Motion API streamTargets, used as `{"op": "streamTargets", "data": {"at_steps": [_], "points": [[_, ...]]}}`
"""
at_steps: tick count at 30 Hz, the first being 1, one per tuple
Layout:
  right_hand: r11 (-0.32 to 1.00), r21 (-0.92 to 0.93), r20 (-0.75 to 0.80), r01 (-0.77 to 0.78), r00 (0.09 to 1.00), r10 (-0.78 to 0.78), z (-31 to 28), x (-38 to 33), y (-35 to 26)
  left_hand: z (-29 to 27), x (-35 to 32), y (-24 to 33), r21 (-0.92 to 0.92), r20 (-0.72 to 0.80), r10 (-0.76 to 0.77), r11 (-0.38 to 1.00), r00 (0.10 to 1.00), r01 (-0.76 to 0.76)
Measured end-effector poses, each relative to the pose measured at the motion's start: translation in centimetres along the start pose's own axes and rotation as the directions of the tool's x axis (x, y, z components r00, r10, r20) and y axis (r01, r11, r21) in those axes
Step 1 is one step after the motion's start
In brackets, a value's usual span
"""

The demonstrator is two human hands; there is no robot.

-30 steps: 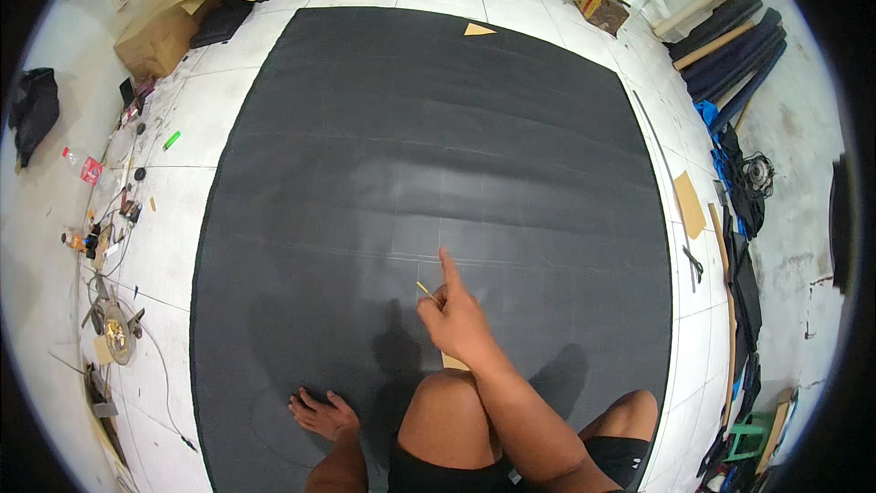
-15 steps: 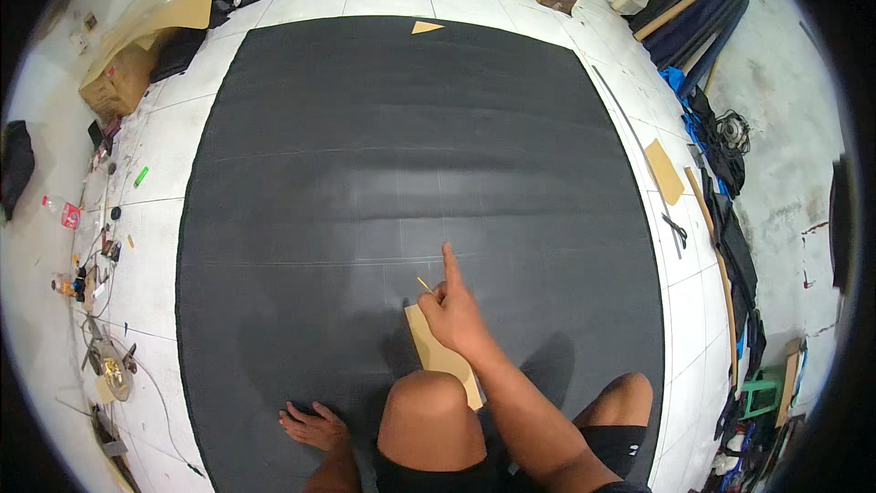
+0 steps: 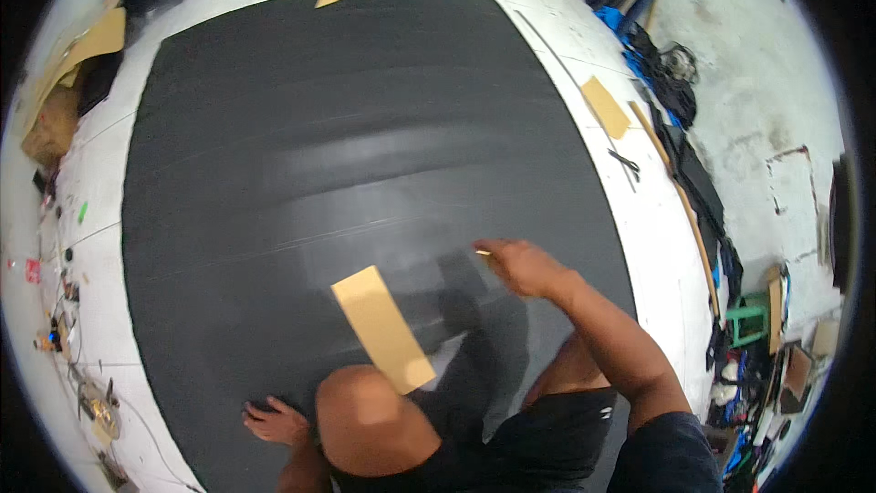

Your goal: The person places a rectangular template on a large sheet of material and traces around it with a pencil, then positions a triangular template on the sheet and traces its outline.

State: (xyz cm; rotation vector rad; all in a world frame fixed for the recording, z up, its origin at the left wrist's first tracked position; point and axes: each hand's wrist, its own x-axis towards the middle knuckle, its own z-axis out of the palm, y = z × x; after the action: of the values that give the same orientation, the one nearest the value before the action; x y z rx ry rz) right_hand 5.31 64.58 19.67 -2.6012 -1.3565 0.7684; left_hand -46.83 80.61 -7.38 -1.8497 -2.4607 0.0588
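Tailoring workshop, dark cloth [image 3: 365,128] on floor, scissors [image 3: 625,162], card templates [image 3: 606,107]

The right hand [image 3: 522,265] is pinching a small pale chalk piece [image 3: 482,253] on the dark fabric sheet [image 3: 347,128]; the left hand [image 3: 274,422] is pressing flat near a tan cardboard strip [image 3: 381,327].

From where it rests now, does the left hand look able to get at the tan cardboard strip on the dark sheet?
Probably yes: the left hand lies flat beside the raised knee, and the cardboard strip lies just beyond it, uncovered.

White tiled floor [image 3: 639,219]: dark fabric sheet [image 3: 347,155], tan card strip [image 3: 383,329].
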Motion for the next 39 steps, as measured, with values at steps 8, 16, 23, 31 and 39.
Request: {"op": "streamTargets", "data": {"at_steps": [8,16,23,31,39], "points": [[0.809,0.036,-0.123,-0.587,0.801,0.586,4.2,-11.6,20.9,0.0,1.0,0.5,0.135,-0.26,0.168,0.981,0.951,-0.136],[0.599,0.226,-0.177,-0.768,0.572,0.801,15.5,-15.5,30.4,-3.4,1.8,0.8,0.083,0.124,0.241,0.964,0.963,-0.252],[0.292,0.365,-0.141,-0.884,0.258,0.956,13.5,-11.8,41.3,-9.5,7.9,-1.8,-0.084,0.549,0.309,0.945,0.777,-0.316],[0.364,0.468,-0.264,-0.805,0.265,0.927,14.3,-10.9,42.3,-13.9,8.1,-4.6,-0.068,0.694,0.262,0.951,0.671,-0.302],[0.533,0.391,-0.282,-0.751,0.453,0.846,16.5,-11.4,34.4,-14.3,7.0,-5.2,-0.09,0.748,0.267,0.948,0.607,-0.306]]}}
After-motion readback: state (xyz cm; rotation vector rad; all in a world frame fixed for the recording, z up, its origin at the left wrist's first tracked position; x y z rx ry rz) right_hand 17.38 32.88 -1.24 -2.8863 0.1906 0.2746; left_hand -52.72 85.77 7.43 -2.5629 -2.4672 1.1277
